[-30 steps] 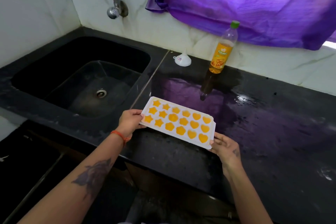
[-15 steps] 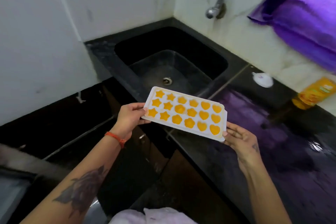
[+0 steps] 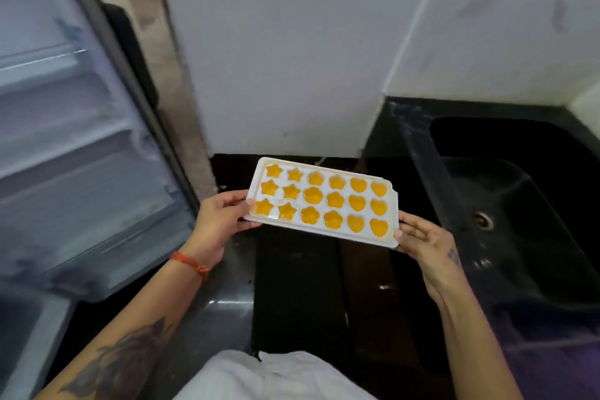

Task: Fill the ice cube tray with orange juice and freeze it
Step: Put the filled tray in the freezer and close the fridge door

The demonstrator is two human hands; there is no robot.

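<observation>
A white ice cube tray [image 3: 324, 230] hangs level in the air at the centre of the head view, its star, flower and heart moulds full of orange juice. My left hand [image 3: 220, 221] grips the tray's left end, thumb on the rim. My right hand [image 3: 422, 240] holds the right end from below and the side. The tray is off the counter, over the dark floor in front of the cabinet.
An open fridge door [image 3: 81, 156] with shelf racks fills the left side. A black sink [image 3: 506, 204] set in a black counter [image 3: 406, 127] lies to the right. A white wall [image 3: 292, 58] stands ahead.
I have turned left, carrying the tray away from the counter and sink. The bottle, tap and purple cloth have left the view; the open fridge door has come in at the left.
</observation>
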